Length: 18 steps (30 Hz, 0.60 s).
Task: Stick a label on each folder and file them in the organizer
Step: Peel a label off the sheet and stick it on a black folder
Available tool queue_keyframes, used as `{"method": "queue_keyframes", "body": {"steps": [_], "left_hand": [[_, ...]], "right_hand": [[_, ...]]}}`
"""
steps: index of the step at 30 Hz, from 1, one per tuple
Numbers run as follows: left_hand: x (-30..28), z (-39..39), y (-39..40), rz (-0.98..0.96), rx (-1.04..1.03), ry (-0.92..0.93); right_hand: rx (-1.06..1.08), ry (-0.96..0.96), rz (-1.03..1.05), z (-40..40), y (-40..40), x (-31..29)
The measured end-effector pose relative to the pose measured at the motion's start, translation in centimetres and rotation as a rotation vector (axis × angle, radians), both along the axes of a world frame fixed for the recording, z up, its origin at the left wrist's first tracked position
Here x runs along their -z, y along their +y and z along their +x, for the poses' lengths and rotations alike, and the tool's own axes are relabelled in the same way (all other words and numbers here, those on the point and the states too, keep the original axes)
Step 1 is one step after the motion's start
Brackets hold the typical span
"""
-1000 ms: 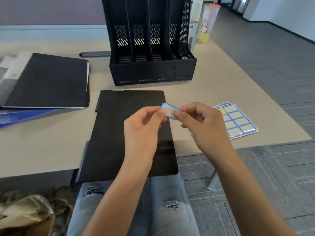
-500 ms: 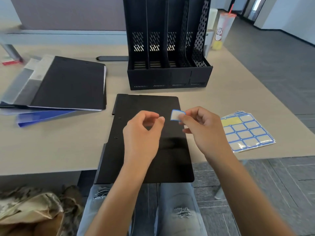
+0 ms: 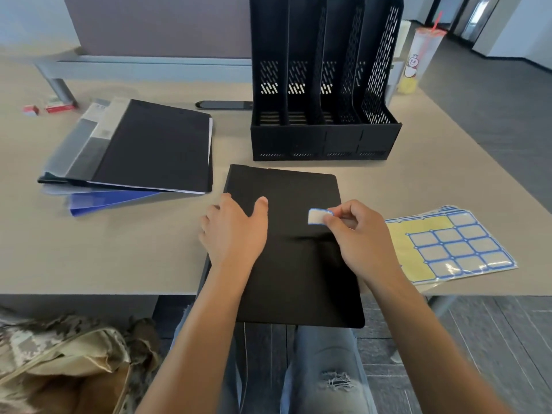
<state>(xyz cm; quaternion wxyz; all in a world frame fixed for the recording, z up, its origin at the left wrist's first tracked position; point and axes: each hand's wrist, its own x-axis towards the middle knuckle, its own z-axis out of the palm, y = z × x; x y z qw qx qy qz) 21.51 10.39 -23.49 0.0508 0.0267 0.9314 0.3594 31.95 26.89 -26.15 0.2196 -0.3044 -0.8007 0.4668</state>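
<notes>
Right hand pinching a blue-bordered white label between thumb and forefinger, held just above the middle of a black folder; whether the label touches the cover cannot be told. Left hand resting flat on the folder's left edge, fingers straight and thumb spread out over the cover. Folder lying closed on the table, its near end hanging past the table edge over knees in torn jeans.

Just right of the folder, touching nothing but the table — a stack of label sheets, blue-framed blanks in rows, one yellow strip of bare backing along the top and left. Behind the folder, standing upright, a black file organizer with four slots, perforated walls. To the left, well apart from the hands, a pile of folders — a black one on top, grey translucent ones fanned out beneath, a blue one sticking out at the near side. Beyond the organizer at the far right, a tall drink cup with a red straw. Far left on the table, small red boxes. Camouflage bag down at the lower left, below table level.
</notes>
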Motion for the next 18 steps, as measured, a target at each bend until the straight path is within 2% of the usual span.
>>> {"method": "queue_keyframes", "body": {"steps": [4,11,18], "left_hand": [[-0.4,-0.7,-0.1,0.323,-0.117,0.002],[0.7,-0.3,-0.3,0.420,-0.155,0.008],[0.3,0.7,-0.5,0.553,-0.120,0.095]], "right_hand": [[0.003,0.014,-0.022,0.0,-0.1,0.1],[0.015,0.089,-0.102,0.3,0.0,0.2],[0.079,0.144,0.021,0.3,0.4,-1.1]]}}
